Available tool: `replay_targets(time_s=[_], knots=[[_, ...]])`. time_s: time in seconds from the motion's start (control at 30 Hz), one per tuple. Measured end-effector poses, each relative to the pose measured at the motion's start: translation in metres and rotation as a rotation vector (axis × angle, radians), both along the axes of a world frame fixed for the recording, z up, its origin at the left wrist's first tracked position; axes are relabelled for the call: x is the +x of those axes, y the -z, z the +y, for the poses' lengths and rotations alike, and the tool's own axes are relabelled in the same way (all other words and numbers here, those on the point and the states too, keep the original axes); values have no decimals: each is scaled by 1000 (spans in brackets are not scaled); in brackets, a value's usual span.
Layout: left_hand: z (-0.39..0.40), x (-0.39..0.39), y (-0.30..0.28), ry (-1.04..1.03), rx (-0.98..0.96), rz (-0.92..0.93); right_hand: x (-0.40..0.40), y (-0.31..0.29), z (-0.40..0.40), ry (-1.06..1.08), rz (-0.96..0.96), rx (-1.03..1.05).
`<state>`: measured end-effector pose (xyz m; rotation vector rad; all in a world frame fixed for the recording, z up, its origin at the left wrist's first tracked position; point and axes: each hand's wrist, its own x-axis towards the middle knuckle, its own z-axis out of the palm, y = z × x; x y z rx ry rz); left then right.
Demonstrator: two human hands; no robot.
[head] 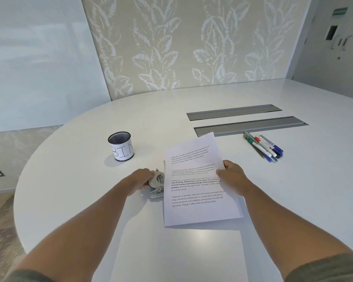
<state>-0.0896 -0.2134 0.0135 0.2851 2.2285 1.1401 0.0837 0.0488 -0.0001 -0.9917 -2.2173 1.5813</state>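
A printed sheet of paper [194, 180] with several text paragraphs is held slightly above the white table [90, 200]. My right hand [231, 176] pinches its right edge, thumb on top. The sheet's left edge sits in a metal hole punch [157, 185] on the table. My left hand [142, 179] grips the punch from the left, fingers curled over its lever.
A black mesh cup [121, 146] with a paper label reading "BIN" stands at the left rear. Several markers and pens [263, 146] lie in a bunch at the right. Two grey cable hatches [243, 119] are set into the tabletop behind the paper.
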Motion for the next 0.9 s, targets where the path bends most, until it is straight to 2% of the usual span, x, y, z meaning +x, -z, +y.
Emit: replay_targets(time_s=[0.33, 0.63, 0.9], knots=[[-6, 0, -1, 35, 9, -35, 5, 2, 4, -33, -4, 19], [-6, -2, 0, 46, -19, 33, 2, 0, 3, 9, 43, -63], [-3, -5, 4, 58, 14, 4, 3, 0, 4, -6, 46, -65]])
